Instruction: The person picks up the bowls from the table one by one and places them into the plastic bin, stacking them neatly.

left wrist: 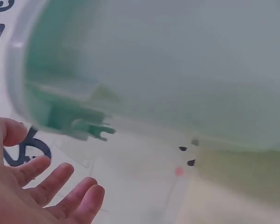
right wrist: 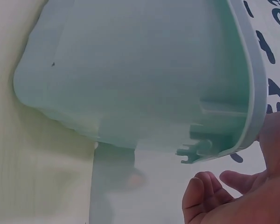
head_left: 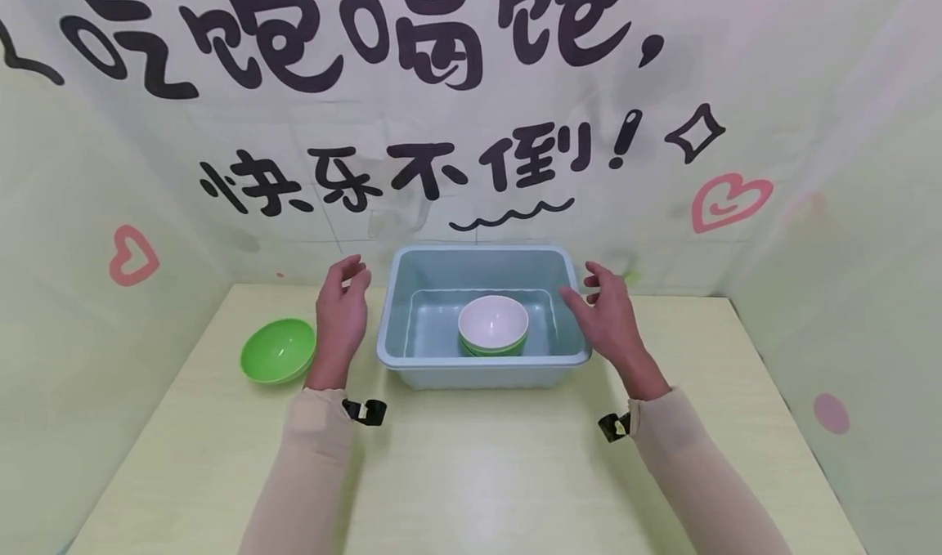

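A light blue plastic tub stands on the table, with a white bowl nested on green bowl edges inside it. My left hand hovers left of the tub, apart from its rim, fingers loosely bent and holding nothing. Over the tub's right rim reaches the thumb of my right hand; its other fingers are outside the wall, loosely bent. Contact between that thumb and the rim is hard to judge. In the right wrist view, the fingers stay clear of the tub wall.
A green bowl sits on the table to the left of my left hand. Behind the tub hangs a white sheet with black lettering and pink hearts; similar sheets enclose both sides.
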Demonstrator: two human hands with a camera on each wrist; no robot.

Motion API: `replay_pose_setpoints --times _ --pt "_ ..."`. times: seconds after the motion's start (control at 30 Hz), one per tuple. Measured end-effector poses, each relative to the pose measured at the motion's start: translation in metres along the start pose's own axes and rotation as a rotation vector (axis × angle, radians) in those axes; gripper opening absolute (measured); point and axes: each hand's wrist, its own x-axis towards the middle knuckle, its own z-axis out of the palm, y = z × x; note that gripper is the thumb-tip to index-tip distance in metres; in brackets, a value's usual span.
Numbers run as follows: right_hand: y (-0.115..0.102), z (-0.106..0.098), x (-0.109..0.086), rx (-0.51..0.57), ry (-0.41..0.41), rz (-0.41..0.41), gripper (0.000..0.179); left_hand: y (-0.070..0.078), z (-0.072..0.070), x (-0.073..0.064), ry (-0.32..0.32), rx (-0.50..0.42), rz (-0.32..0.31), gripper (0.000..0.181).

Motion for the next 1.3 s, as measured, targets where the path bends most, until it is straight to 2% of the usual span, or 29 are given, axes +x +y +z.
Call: replay_pose_setpoints --times 0.23,0.37,0.57,0.7,0.97,1.2,1.3 --pt "0.009 0.006 -0.001 -0.015 -0.036 0.045 0.070 0.013 -0.016 -0.019 0.045 -0.016 0.105 0.048" --pt "0.015 0.009 -0.001 -0.017 -0.032 0.070 0.065 0.013 -0.023 -0.028 0.067 -0.017 0.142 0.048" --pt "0.020 0.014 0.000 0.004 -0.045 0.098 0.060 -0.008 -0.033 -0.039 0.085 0.011 0.114 0.052" --pt "0.020 0.015 -0.001 0.018 -0.053 0.096 0.059 -0.023 -0.039 -0.042 0.111 0.028 0.121 0.058" --pt "0.021 0.016 0.000 0.129 -0.090 0.120 0.059 -0.035 -0.046 -0.043 0.186 0.060 0.143 0.085" --pt "0.025 0.015 0.002 0.176 -0.096 0.150 0.059 -0.051 -0.049 -0.045 0.261 0.224 0.127 0.103" --pt "0.026 0.016 0.002 0.198 -0.101 0.163 0.059 -0.057 -0.052 -0.044 0.289 0.314 0.088 0.107"
